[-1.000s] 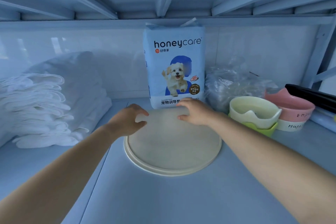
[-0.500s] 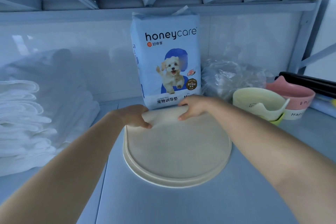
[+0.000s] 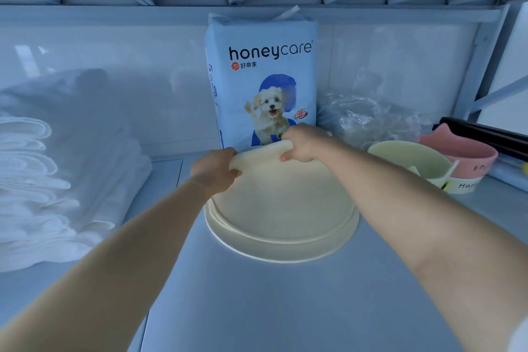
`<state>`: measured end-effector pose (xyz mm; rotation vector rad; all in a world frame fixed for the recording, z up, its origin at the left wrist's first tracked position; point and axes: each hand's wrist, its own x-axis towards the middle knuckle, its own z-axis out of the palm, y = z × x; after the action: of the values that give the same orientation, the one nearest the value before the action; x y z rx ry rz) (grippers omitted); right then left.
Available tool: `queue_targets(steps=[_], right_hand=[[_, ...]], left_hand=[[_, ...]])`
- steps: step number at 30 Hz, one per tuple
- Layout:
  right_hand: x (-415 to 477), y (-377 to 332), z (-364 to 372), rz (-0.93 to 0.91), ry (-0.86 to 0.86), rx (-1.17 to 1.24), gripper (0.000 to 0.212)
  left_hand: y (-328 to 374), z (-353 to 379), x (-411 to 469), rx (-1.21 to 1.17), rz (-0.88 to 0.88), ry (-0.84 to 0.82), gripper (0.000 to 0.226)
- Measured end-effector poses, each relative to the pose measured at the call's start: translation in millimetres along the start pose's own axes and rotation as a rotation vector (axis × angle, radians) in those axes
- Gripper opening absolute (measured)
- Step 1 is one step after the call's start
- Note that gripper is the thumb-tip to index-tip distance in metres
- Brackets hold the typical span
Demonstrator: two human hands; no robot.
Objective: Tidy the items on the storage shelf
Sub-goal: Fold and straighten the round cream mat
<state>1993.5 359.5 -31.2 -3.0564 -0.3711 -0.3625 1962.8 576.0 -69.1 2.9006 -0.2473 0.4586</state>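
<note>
A round cream mat (image 3: 281, 208) lies on the shelf (image 3: 285, 308) in the middle, on top of at least one more like it. Its far edge is peeled up and bent. My left hand (image 3: 215, 168) pinches that raised edge on the left, and my right hand (image 3: 300, 144) grips it on the right. Right behind them a light-blue pack of pet pads (image 3: 263, 80) with a puppy picture stands upright against the back wall.
A stack of white folded pads (image 3: 54, 180) fills the left side. A crumpled clear plastic bag (image 3: 368, 117) sits at the back right, with a cream bowl (image 3: 411, 160), a pink bowl (image 3: 468, 160) and a black bar (image 3: 485, 134) beside it. An upper shelf hangs low overhead.
Both hands went from resting flat on the mat's far edge to gripping it and lifting it off the mats beneath. The view moved closer.
</note>
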Motion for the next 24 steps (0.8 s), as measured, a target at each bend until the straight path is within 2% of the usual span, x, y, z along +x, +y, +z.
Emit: queue_targets(steps=[4,7,10,14,20,24], right_hand=[[-7.6,-7.9,25.4,-0.032,0.074,-0.072,0.05],[-20.3,-6.1,42.4,-0.067,0.136,-0.058,0.053],[-32.7,-0.7,46.7,-0.077,0.138,0.121,0.058],[-46.1,0.1,47.4,-0.085,0.054,0.168,0.062],[-58.4,-5.8,42.4,-0.015,-0.216,0.108,0.07],[-72.1,-12.9,42.2,0.061,-0.267,0.145,0.067]], left_hand=[[0.3,14.0,-12.8,0.164,0.125,-0.045,0.064],[-3.6,20.6,-22.3,0.077,0.128,-0.117,0.056],[3.8,25.0,-32.2,0.003,0.091,-0.214,0.049],[10.3,30.6,-42.2,0.041,0.078,-0.267,0.057],[3.6,20.3,-48.9,0.063,0.139,-0.373,0.065],[6.2,14.1,-54.6,0.107,0.148,-0.28,0.062]])
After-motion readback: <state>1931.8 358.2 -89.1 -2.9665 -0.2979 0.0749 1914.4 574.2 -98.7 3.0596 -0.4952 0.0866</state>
